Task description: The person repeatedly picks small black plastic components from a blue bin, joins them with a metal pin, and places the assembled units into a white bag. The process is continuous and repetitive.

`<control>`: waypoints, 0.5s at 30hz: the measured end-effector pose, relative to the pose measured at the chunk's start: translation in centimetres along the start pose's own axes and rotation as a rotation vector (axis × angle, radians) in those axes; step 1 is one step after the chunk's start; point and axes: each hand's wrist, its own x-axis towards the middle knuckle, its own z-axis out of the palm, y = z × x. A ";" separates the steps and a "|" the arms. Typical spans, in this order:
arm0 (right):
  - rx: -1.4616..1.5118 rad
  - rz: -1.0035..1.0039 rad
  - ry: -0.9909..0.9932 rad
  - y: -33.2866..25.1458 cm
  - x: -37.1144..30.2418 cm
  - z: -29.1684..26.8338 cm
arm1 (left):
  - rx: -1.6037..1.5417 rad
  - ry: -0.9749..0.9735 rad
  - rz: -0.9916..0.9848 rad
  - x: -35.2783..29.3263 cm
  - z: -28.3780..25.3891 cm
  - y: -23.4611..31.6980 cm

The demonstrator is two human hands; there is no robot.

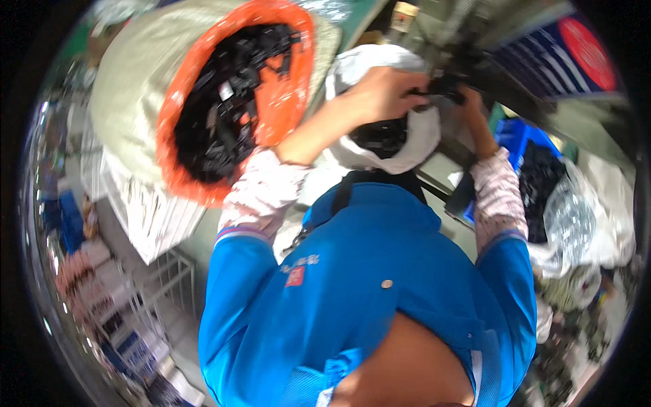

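My left hand (386, 93) reaches over a white-lined container (424, 139). Its fingers are closed in a pinch on a small black part (419, 93), whose exact kind is too blurred to tell. My right hand (472, 105) is to the right of it, beside a dark machine fitting (447, 85). That hand's fingers are smeared and partly hidden, so their grip does not show. Below my left hand, several black pieces (383, 138) lie inside the white-lined container.
At the left stands a woven sack (129, 88) with an orange plastic liner (281, 102), holding many black plastic parts (217, 129). On the right are a blue bin (513, 136) with black pieces and clear plastic bags (573, 217). A white wire rack (169, 278) stands lower left.
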 end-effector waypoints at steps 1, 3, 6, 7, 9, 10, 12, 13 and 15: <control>0.032 -0.015 0.040 1.5 0.3 1.2 | -0.012 0.050 0.045 -0.1 0.4 0.1; 0.019 -0.033 0.232 3.1 0.9 2.8 | 0.083 0.163 0.207 -0.8 1.8 -0.2; -0.163 0.068 0.381 1.5 2.4 1.9 | 0.198 0.200 0.179 -3.7 3.7 -0.8; -0.128 0.150 0.249 -0.6 2.5 -0.1 | 0.287 0.221 0.169 -5.2 5.0 -2.4; -0.131 0.131 0.255 -0.1 2.4 0.2 | 0.399 0.249 0.186 -7.8 3.9 -3.2; -0.162 0.026 0.401 3.1 2.5 2.1 | 0.299 0.222 0.049 -9.2 3.8 -4.1; -0.033 -0.135 0.612 2.5 2.0 2.1 | 0.186 0.282 -0.191 -12.6 0.2 -5.6; -0.057 -0.129 0.656 2.4 2.4 2.4 | 0.326 0.381 -0.357 -15.0 -1.4 -6.9; -0.118 -0.100 0.743 4.0 2.9 3.5 | 0.650 0.705 -0.584 -18.3 -5.4 -8.9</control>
